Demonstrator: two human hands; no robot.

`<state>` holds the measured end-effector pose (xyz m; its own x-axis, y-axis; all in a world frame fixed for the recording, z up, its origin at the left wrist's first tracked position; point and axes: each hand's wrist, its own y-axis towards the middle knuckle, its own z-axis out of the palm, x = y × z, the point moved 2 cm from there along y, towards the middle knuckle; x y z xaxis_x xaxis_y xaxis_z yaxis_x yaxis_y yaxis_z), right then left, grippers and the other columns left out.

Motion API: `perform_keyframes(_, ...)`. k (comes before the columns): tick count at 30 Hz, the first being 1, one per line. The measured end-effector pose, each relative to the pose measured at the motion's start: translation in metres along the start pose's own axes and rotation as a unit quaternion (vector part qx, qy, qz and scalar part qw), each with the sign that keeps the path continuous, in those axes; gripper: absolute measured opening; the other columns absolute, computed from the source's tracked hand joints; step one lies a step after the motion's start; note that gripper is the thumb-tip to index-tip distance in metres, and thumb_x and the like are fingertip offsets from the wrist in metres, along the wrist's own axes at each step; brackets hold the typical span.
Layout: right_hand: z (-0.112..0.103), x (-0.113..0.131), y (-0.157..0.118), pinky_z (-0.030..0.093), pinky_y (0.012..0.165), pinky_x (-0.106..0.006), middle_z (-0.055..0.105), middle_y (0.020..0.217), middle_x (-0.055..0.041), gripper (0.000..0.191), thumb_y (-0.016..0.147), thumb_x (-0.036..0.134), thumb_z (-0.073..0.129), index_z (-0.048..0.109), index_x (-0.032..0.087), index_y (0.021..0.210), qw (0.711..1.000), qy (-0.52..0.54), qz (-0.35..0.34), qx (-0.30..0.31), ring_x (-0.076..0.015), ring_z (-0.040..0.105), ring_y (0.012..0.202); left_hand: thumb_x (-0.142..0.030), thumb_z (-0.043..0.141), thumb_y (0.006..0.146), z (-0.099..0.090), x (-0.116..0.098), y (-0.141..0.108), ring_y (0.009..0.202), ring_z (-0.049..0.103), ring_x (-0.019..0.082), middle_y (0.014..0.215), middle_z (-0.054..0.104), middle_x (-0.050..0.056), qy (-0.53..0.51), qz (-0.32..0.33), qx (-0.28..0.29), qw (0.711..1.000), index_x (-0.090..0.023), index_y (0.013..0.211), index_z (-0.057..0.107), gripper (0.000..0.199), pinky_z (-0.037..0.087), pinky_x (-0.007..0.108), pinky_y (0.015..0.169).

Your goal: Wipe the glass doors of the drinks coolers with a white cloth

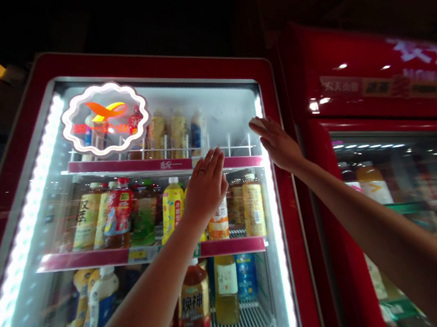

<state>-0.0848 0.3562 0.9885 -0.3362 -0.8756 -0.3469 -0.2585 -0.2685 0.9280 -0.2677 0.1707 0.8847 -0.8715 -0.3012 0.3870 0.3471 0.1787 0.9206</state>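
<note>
My left hand (207,183) rests against the glass door (222,104) of a red-framed drinks fridge, fingers stretched out and a ring on one of them. It covers part of the bottles on the middle shelf behind the glass. Higher and to the right, my right hand (280,144) is at the door's right edge, by the bright light strip (271,194). A small pale thing (257,123) shows at its fingers; it is too blurred to name. The fingers of this hand are bent and pressed together around it.
Inside the fridge, shelves with pink price strips (130,166) carry several bottles, among them a red-capped bottle (119,211) and a dark tea bottle (193,309). A glowing wavy-edged sign (105,119) sits at the door's upper left. A second red fridge (321,182) stands close on the right.
</note>
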Motion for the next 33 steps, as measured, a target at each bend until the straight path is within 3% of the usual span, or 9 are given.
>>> perform_keyframes(4, -0.007, 0.006, -0.016, 0.036, 0.134, -0.057, 0.044, 0.176, 0.0043, 0.059, 0.107, 0.025, 0.034, 0.051, 0.036, 0.162, 0.997, 0.072, -0.005, 0.016, -0.0258, 0.036, 0.165, -0.014, 0.042, 0.106, -0.002, 0.001, 0.000, 0.165, 0.037, 0.030, 0.176, 0.040, 0.016, -0.008, -0.007, -0.010, 1.000, -0.013, 0.175, 0.019, 0.073, 0.035, 0.052, 0.137)
perform_keyframes(7, -0.013, 0.013, -0.016, 0.042, 0.131, -0.051, 0.053, 0.170, 0.0012, 0.053, 0.109, 0.032, 0.036, 0.055, 0.035, 0.159, 0.987, 0.159, -0.005, -0.029, -0.0254, 0.048, 0.158, -0.012, 0.043, 0.104, -0.006, -0.007, 0.009, 0.166, 0.036, 0.028, 0.178, 0.036, 0.016, -0.021, 0.002, -0.012, 1.000, -0.014, 0.176, 0.010, 0.080, 0.037, 0.047, 0.137)
perform_keyframes(13, 0.004, 0.018, -0.019, 0.062, 0.109, -0.046, 0.072, 0.146, -0.0085, 0.044, 0.107, 0.044, 0.050, 0.058, 0.031, 0.148, 0.936, 0.335, 0.074, -0.077, -0.0264, 0.071, 0.131, -0.008, 0.040, 0.102, 0.000, -0.054, 0.062, 0.169, 0.023, 0.021, 0.181, 0.033, 0.002, -0.031, 0.055, 0.014, 0.998, -0.024, 0.174, 0.025, 0.075, 0.030, 0.044, 0.140)
perform_keyframes(16, 0.015, 0.008, -0.025, 0.066, 0.098, -0.044, 0.073, 0.142, -0.0106, 0.045, 0.107, 0.043, 0.050, 0.053, 0.032, 0.151, 0.913, 0.380, 0.112, -0.099, -0.0255, 0.074, 0.123, -0.007, 0.042, 0.101, 0.012, -0.070, 0.090, 0.167, 0.033, 0.021, 0.178, 0.040, 0.009, -0.043, 0.043, 0.026, 0.998, -0.015, 0.168, 0.038, 0.068, 0.030, 0.036, 0.139)
perform_keyframes(19, 0.011, -0.002, -0.029, 0.066, 0.099, -0.044, 0.072, 0.142, -0.0097, 0.049, 0.108, 0.040, 0.048, 0.044, 0.034, 0.156, 0.923, 0.351, 0.108, -0.113, -0.0240, 0.074, 0.122, -0.009, 0.049, 0.103, 0.021, -0.071, 0.109, 0.152, 0.056, 0.022, 0.164, 0.058, 0.014, -0.056, 0.001, 0.038, 0.998, -0.012, 0.157, 0.054, 0.055, 0.046, 0.034, 0.129)
perform_keyframes(22, -0.008, -0.005, -0.035, 0.063, 0.107, -0.048, 0.070, 0.147, -0.0101, 0.052, 0.108, 0.035, 0.048, 0.042, 0.034, 0.160, 0.956, 0.266, 0.063, -0.106, -0.0261, 0.072, 0.129, -0.008, 0.051, 0.103, 0.022, -0.064, 0.126, 0.141, 0.065, 0.022, 0.152, 0.069, 0.012, -0.047, -0.013, 0.037, 0.998, -0.016, 0.146, 0.065, 0.047, 0.053, 0.035, 0.123)
perform_keyframes(26, -0.031, -0.005, -0.051, 0.054, 0.121, -0.056, 0.064, 0.158, -0.0146, 0.053, 0.108, 0.026, 0.042, 0.048, 0.026, 0.161, 0.995, 0.089, -0.031, -0.045, -0.0314, 0.061, 0.146, -0.006, 0.047, 0.102, 0.022, -0.049, 0.158, 0.152, 0.055, 0.022, 0.157, 0.066, 0.008, -0.050, -0.036, 0.003, 0.998, -0.022, 0.149, 0.066, 0.053, 0.045, 0.036, 0.130)
perform_keyframes(29, -0.037, -0.005, -0.062, 0.047, 0.128, -0.057, 0.059, 0.163, -0.0172, 0.053, 0.108, 0.020, 0.041, 0.054, 0.017, 0.158, 0.995, -0.013, -0.099, 0.014, -0.0319, 0.051, 0.156, -0.006, 0.043, 0.101, 0.033, -0.043, 0.183, 0.155, 0.052, 0.022, 0.158, 0.065, 0.006, -0.058, -0.047, -0.024, 0.997, -0.025, 0.149, 0.066, 0.056, 0.044, 0.040, 0.131)
perform_keyframes(33, -0.040, -0.007, -0.073, 0.046, 0.130, -0.054, 0.054, 0.168, -0.0119, 0.055, 0.106, 0.017, 0.047, 0.055, 0.021, 0.160, 0.988, -0.065, -0.134, 0.027, -0.0295, 0.050, 0.156, 0.000, 0.038, 0.096, 0.052, -0.052, 0.193, 0.160, 0.045, 0.020, 0.167, 0.057, 0.006, -0.078, 0.008, -0.014, 0.997, -0.019, 0.157, 0.058, 0.067, 0.038, 0.042, 0.135)
